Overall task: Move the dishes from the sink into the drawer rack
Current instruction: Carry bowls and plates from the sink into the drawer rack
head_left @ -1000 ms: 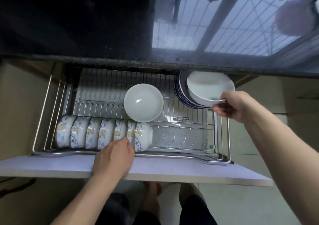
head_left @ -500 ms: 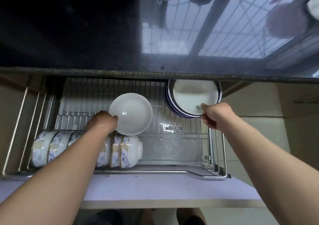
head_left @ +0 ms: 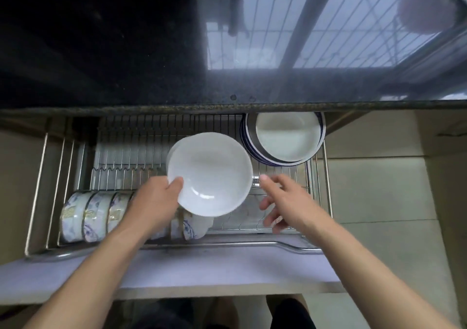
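Since the earlier frames, the plain white glazed ceramic bowl (head_left: 210, 174) has been lifted from the wire floor of the rack and is now held up over the middle of the drawer. The right hand (head_left: 285, 202) has been drawn away from the stack at the back right.

The bowl is pinched at its left rim by the left hand (head_left: 156, 202), thumb inside the rim and fingers beneath. The right hand is released, its fingers spread and holding nothing, just beside the bowl's right edge.

The task is judged to be well along. A row of blue-and-gold patterned white porcelain bowls (head_left: 98, 216) is already stood on edge along the front of the pull-out stainless steel wire drawer rack (head_left: 151, 136), and a stack of blue-rimmed white plates (head_left: 285, 136) is leaned at the back right, partly under the dark speckled stone countertop (head_left: 151, 76). The sink is not in view, so what is left there cannot be told.

The held bowl is seen as smooth, glossy, unpatterned and empty, with highlights near its bottom.
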Action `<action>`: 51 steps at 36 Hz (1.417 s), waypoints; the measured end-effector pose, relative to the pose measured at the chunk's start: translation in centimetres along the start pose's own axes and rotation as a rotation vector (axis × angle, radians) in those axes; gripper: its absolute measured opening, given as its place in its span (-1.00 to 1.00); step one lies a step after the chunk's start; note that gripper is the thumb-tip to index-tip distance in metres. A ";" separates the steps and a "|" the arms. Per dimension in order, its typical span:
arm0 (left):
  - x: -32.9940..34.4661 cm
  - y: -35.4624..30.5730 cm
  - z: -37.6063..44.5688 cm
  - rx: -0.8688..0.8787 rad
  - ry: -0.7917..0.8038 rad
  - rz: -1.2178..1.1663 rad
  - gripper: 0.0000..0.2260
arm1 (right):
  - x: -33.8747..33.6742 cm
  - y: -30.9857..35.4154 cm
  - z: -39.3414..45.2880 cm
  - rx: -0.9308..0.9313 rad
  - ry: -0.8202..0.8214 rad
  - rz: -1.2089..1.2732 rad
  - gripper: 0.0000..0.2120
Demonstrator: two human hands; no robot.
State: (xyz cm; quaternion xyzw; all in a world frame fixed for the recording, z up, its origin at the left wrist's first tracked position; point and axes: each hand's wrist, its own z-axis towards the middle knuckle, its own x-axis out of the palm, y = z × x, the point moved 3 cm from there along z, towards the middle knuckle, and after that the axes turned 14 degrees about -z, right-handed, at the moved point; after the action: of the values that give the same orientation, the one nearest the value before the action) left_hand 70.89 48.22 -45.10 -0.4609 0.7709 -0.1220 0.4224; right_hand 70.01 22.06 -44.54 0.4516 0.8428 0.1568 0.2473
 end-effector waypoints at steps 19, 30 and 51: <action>3.3 5.0 12.7 -0.318 -0.093 0.028 -0.57 | -12.3 -1.5 -1.1 0.132 -0.517 -0.096 -0.84; -2.1 1.2 2.5 -0.138 -0.240 -0.032 -0.87 | -11.8 0.5 4.8 0.186 -0.389 -0.147 -0.81; 0.9 -0.6 -2.3 -0.141 -0.106 -0.113 -0.74 | -10.2 -1.9 11.1 0.267 -0.494 -0.591 -0.60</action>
State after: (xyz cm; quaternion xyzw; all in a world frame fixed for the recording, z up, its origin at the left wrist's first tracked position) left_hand 69.29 46.71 -43.79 -0.5378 0.7271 -0.0665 0.4215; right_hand 79.66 12.93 -51.86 0.2421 0.8646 -0.1451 0.4158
